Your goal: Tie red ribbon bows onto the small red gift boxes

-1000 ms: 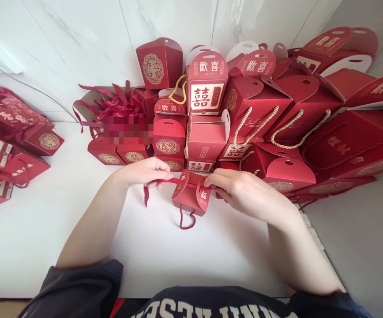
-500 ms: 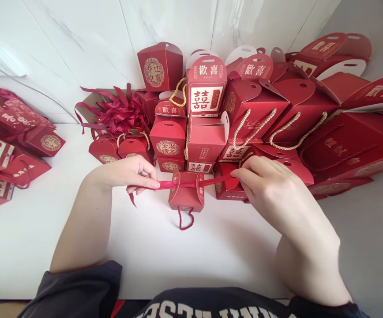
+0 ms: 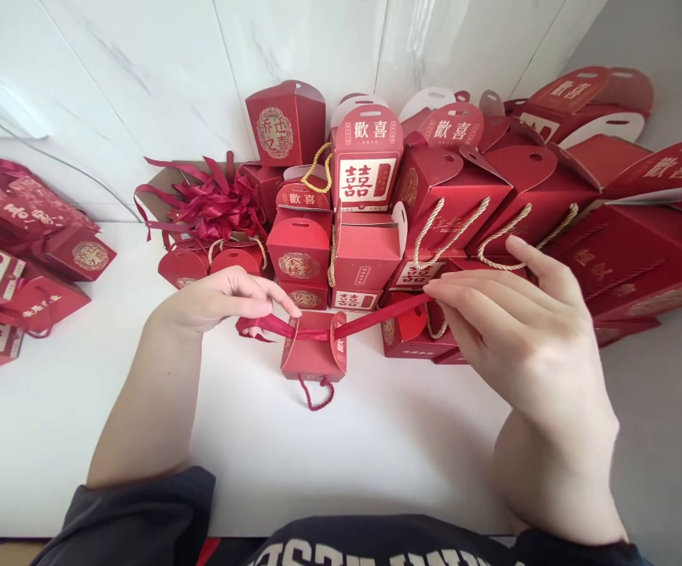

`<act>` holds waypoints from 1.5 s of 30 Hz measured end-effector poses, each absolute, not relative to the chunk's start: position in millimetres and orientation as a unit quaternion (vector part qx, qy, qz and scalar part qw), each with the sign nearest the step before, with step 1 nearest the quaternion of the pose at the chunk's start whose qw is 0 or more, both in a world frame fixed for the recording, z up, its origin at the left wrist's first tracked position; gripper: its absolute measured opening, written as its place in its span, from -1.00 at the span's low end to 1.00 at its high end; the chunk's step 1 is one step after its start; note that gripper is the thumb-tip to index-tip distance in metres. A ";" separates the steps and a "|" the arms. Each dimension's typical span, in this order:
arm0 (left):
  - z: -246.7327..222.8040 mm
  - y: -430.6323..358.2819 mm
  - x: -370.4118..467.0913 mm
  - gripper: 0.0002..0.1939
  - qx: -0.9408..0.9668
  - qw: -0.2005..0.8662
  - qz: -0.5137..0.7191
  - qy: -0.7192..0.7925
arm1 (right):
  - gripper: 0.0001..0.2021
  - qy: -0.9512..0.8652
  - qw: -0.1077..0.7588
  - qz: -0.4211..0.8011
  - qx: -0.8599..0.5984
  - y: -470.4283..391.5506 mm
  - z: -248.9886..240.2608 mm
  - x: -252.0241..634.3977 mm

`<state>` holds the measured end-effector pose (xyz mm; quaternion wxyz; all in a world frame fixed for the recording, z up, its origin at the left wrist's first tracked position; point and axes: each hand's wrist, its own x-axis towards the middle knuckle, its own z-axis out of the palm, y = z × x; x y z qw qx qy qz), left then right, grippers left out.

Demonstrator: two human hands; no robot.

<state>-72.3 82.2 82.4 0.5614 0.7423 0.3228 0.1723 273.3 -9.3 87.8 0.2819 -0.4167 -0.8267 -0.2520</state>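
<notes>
**Two bare hands with a red ribbon threaded through a small red gift box**

Head view: The small red gift box (image 3: 314, 363) sits upright on a white tabletop (image 3: 294, 464), between the hands and nearer the left hand (image 3: 223, 300). The red ribbon (image 3: 379, 316) runs crosswise, left to right, through the slots of its two curved flaps. From the box, it slopes up and away to the right hand (image 3: 515, 322), which pinches it between thumb and fingers, well apart from the box. The left hand's index fingertip is at the left flap; the ribbon passes by its lower fingers, but whether they grip it I cannot tell. A dark red cord handle (image 3: 319, 407) loops toward the wearer.

Writing: the small box's right flap carries pale characters, turned sideways and too small to read surely. Behind it, a taller box (image 3: 369, 169) reads 歡喜, "joy", above a large 囍, "double happiness". An upper box near the wall (image 3: 285, 126) reads 乔迁之喜, a housewarming greeting. A lower box (image 3: 298, 251) reads 金榜题名, congratulating exam success. More 囍 labels show in the pile at far left (image 3: 52, 271). No brand is legible; the dark shirt (image 3: 341, 542) shows cropped white letters.
</notes>
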 end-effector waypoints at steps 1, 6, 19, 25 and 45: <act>81.7 82.2 -72.1 -0.64 0.746 0.568 0.180 0.297 | -0.76 -0.823 0.285 -0.264 -0.415 -9.2 88.4 274.6; 84.3 75.9 -69.2 -0.78 0.759 0.580 0.220 0.198 | -0.81 -0.799 0.279 -0.320 -0.425 -5.8 87.1 276.3; 121.7 35.9 -30.7 -0.89 0.701 0.439 0.482 0.287 | -0.84 -0.668 0.547 -0.058 -0.501 -3.8 97.2 239.1; 114.0 34.0 20.3 -0.60 0.596 0.468 0.547 0.356 | -0.76 -0.616 0.647 0.132 -0.431 6.5 92.8 211.4; 72.0 45.7 49.1 -0.82 0.528 0.565 0.522 0.359 | -0.43 -0.688 0.493 0.324 -0.424 21.9 68.1 201.2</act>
